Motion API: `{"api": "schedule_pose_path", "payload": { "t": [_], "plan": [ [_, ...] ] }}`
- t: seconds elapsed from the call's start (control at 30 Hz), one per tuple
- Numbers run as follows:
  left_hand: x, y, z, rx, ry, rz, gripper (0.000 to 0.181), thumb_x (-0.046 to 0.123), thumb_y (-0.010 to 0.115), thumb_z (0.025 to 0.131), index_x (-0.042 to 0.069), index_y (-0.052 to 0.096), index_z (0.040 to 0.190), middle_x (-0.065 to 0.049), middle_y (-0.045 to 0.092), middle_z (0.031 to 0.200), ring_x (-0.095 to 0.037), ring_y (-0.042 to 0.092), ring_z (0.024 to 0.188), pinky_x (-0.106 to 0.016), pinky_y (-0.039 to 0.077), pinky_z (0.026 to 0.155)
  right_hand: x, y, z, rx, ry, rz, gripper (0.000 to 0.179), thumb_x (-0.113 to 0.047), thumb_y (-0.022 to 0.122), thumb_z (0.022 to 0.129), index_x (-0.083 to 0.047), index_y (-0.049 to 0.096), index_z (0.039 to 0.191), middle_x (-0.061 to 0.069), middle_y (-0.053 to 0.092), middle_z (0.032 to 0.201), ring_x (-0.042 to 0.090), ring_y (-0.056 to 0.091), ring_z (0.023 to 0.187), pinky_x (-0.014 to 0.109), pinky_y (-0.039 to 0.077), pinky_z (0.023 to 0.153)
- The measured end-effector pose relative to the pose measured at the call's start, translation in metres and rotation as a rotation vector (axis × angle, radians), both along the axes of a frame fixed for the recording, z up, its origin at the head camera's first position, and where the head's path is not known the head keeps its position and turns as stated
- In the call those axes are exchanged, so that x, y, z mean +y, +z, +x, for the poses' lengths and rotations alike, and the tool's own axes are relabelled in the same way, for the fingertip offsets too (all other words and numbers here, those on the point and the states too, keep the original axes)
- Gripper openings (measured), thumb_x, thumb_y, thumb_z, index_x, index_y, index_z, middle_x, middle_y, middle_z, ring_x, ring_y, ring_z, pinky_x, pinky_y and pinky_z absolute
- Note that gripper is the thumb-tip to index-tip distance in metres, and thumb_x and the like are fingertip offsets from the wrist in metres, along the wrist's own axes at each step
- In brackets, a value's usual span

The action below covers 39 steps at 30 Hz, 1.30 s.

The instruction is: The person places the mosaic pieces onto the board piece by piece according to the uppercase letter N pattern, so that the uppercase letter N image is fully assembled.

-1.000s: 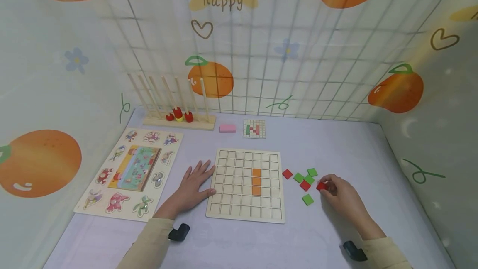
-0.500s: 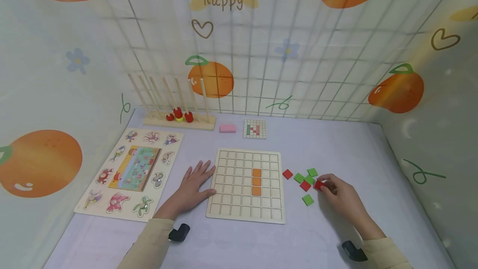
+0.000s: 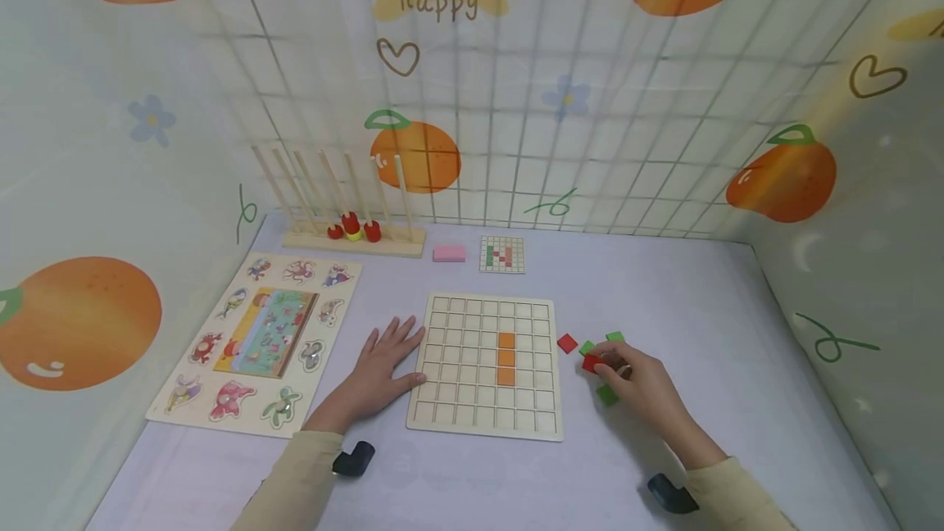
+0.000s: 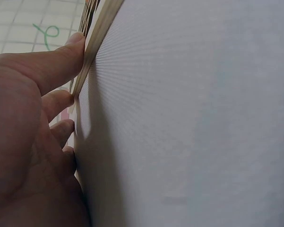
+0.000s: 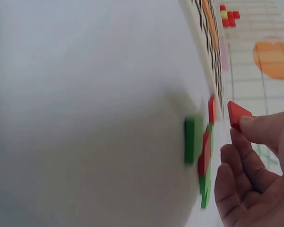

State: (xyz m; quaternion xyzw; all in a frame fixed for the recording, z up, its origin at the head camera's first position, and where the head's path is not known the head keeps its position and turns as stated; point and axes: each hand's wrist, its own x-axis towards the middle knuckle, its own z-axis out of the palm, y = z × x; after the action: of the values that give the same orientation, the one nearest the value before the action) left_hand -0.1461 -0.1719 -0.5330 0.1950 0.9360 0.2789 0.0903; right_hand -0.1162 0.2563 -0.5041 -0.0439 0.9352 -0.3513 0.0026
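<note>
1. R hand (image 3: pixel 649 388): thumb + forefinger pinched on red tile (image 5: pixel 237 115); other fingers part-curled, not on it. Tile is up off table (image 3: pixel 472 482), over/beside loose tiles (image 3: pixel 586 347), R of board (image 3: pixel 450 408).
2. Slip: pinch takes only one end of a thin pc. Weak squeeze or quick wrist turn prob. lets it spin or drop among the others.
3. Knock: green tile (image 3: pixel 608 396) sits by the hand's near side; 2nd red (image 3: pixel 567 343) just off board's R edge. Low knuckles could scatter either.
4. Blind spot: hand hides some pcs in head view, can't count them. Unseen bump poss.
5. L hand (image 3: pixel 379 375): fingers spread apart, tips at board's L edge, nothing gripped. One-sided contact, so a shove from L, or a bump on R edge, might skid or twist board.
6. Orange tiles (image 3: pixel 506 358): in one column on board, R of ctr. A jolt or a brushing fingertip could shift them; can't tell how deep they seat.
7. Tilt: red tile is held tipped. Put down at that angle, it'd likely land on an edge.
</note>
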Motion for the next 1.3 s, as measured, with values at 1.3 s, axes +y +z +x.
{"api": "schedule_pose_path", "payload": {
  "t": [1.3],
  "plan": [
    [0.001, 0.000, 0.000, -0.031, 0.022, 0.004, 0.079, 0.044, 0.069, 0.095, 0.015, 0.035, 0.160, -0.005, 0.017, 0.170, -0.030, 0.003, 0.157, -0.052, -0.005, 0.126, -0.096, -0.008, 0.011, -0.049, 0.302, -0.049, 0.019, -0.014, 0.076, 0.092, -0.027, 0.074, 0.106, -0.017, 0.069, 0.102, 0.004, 0.060, 0.085, 0.023, 0.057, 0.078]
  ]
}}
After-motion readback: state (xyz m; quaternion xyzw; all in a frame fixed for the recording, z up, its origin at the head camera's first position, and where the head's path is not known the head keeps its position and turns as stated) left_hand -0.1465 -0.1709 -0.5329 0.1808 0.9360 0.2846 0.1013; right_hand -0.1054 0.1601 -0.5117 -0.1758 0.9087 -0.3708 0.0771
